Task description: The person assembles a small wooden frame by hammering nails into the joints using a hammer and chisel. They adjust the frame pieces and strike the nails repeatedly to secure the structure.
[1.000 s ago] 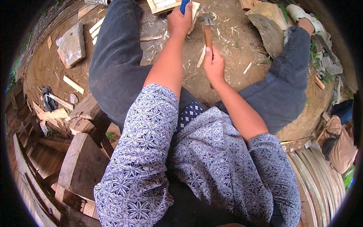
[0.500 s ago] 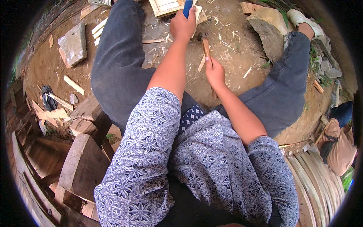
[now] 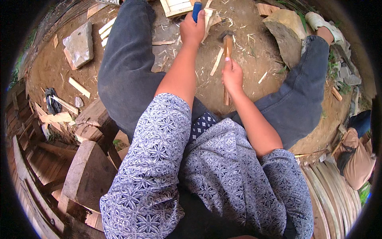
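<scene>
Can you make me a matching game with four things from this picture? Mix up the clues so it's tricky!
Things:
1. hammer
2. blue handle
3. big rock
4. crumpled black thing

Clues:
A. on the ground at the left, among wood pieces
B. held in the left hand
C. on the ground, beside the right leg
D. held in the right hand

Pairs: 1-D, 2-B, 3-C, 4-A

My shirt [image 3: 238, 171] shows white flowers on dark blue; my trousers [image 3: 123, 55] are charcoal grey. At twelve o'clock the tool handle [image 3: 196, 10] is blue. At one, my hammer [image 3: 227, 48] is orange-brown with a dark grey head [image 3: 226, 35]. The stone slab [image 3: 80, 46] at ten is pale grey, the ground [image 3: 260, 55] brown.
</scene>
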